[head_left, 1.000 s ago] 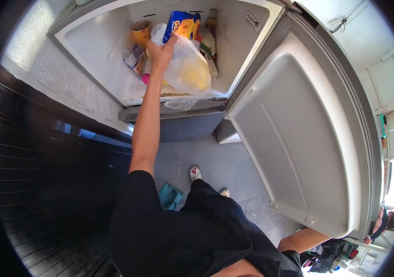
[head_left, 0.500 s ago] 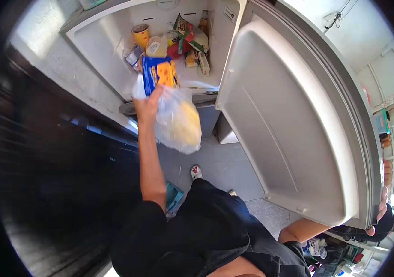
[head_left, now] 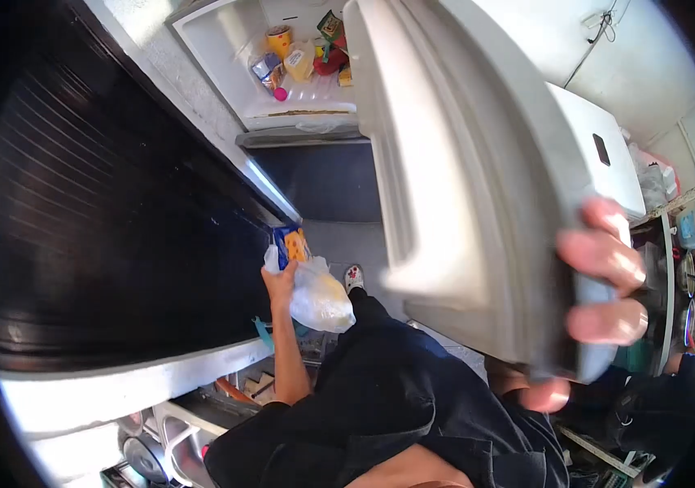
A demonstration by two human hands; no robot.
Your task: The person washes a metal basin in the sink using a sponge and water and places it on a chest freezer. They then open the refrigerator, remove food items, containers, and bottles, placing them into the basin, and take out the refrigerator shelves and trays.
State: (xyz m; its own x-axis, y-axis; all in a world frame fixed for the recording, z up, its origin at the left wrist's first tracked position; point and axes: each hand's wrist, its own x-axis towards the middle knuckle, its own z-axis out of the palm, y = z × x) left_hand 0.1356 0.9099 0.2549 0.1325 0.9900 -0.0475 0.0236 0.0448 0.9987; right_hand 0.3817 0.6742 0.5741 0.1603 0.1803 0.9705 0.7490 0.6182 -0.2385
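Observation:
My left hand (head_left: 279,285) is closed around a clear plastic bag (head_left: 321,299) with something pale yellow in it. In the same grip is a blue and yellow packet (head_left: 292,244) with a cheese picture on it. Both hang low, in front of and below the freezer compartment (head_left: 315,110). On the right, the fingers of my right hand (head_left: 604,268) are wrapped over the outer edge of the freezer door (head_left: 461,179). The door stands partly open and is blurred. It covers the right part of the compartment.
Inside the freezer are a yellow cup (head_left: 279,39), a bag of pale yellow stuff (head_left: 299,62), a pink ball-like thing (head_left: 281,94) and several packets. A dark glossy panel (head_left: 120,211) fills the left. Another person's dark sleeve (head_left: 665,407) shows at lower right.
My left hand has drawn the bag and packet down, away from the freezer opening. My right hand has swung the door left, partway toward closed.

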